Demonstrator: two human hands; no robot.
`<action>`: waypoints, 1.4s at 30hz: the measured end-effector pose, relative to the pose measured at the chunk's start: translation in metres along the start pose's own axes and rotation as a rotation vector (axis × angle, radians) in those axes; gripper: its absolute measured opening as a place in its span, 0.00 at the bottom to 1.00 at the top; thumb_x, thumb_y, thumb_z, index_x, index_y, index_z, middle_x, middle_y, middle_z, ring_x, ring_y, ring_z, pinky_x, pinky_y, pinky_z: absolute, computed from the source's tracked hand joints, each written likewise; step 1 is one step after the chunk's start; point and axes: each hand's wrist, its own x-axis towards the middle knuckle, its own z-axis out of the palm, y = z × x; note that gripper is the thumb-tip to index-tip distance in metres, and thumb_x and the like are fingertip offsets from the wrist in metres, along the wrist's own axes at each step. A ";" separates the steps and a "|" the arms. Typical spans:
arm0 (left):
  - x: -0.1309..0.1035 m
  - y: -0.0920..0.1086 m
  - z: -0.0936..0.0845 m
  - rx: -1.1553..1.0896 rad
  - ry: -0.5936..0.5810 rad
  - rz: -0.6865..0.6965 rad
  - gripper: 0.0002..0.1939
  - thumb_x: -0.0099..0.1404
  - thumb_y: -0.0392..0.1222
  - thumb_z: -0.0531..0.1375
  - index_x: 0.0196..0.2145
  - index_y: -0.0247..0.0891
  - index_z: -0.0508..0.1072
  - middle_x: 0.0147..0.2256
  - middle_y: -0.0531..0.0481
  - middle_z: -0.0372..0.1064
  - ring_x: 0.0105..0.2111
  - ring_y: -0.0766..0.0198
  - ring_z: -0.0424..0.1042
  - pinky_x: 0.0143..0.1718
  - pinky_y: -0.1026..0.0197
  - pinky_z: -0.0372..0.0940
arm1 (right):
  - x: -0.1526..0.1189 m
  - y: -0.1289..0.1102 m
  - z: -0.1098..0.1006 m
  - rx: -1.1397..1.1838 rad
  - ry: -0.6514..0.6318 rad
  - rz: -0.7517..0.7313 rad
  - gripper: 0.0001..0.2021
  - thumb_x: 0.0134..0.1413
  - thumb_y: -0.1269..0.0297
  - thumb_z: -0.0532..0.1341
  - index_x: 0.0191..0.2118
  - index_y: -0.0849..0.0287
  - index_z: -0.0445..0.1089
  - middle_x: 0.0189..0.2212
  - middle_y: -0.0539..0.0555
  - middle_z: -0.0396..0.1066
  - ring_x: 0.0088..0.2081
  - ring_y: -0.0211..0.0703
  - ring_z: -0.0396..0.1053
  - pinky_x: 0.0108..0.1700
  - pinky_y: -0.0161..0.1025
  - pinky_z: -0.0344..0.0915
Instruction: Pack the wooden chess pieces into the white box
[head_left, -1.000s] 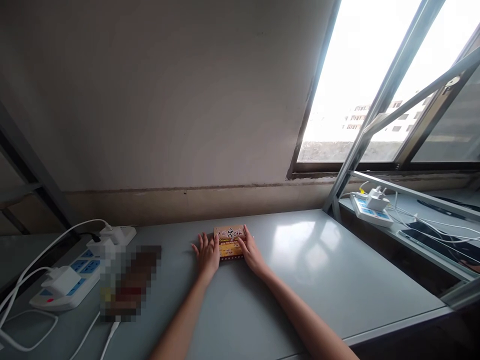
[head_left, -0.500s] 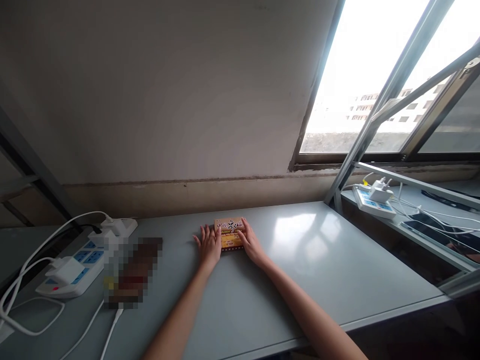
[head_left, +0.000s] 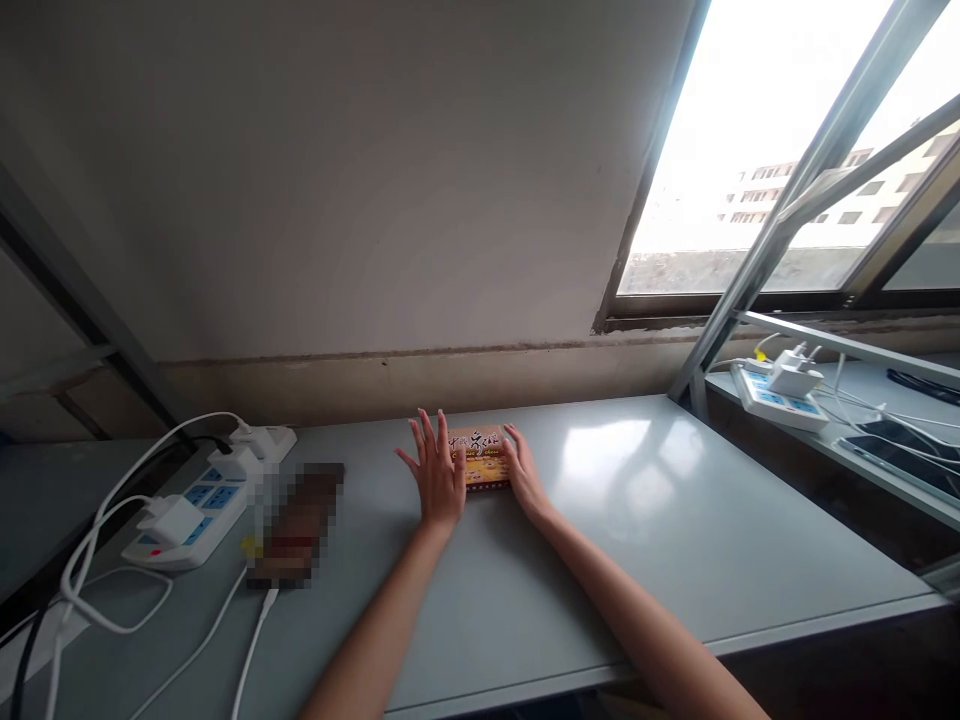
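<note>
A small Chinese chess box [head_left: 484, 466], yellow and brown with dark lettering, lies flat on the grey desk between my two hands. My left hand [head_left: 439, 474] is at its left edge, fingers stretched up and spread, with the thumb side against or very close to the box. Along the right edge rests my right hand [head_left: 526, 474], its fingers extended and the fingertips near the far right corner. Neither hand is wrapped round the box, and its top stays mostly visible.
On the left are a white power strip [head_left: 180, 535] with plugged-in chargers, white cables and a pixelated object [head_left: 300, 525]. The desk [head_left: 675, 540] meets a wall behind. A metal frame post [head_left: 739, 285] stands at the right, with another power strip [head_left: 780, 398] beyond it.
My left hand has raised and spread its fingers beside the box. My right hand's fingers have moved off the top toward the right edge. The whole view has shifted slightly.
</note>
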 end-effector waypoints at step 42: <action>0.000 -0.004 0.004 -0.100 0.006 -0.016 0.27 0.70 0.48 0.36 0.64 0.42 0.33 0.64 0.48 0.25 0.63 0.54 0.25 0.58 0.37 0.26 | 0.003 -0.002 -0.006 0.152 -0.029 0.150 0.17 0.51 0.56 0.43 0.15 0.55 0.43 0.14 0.45 0.42 0.20 0.35 0.42 0.24 0.36 0.43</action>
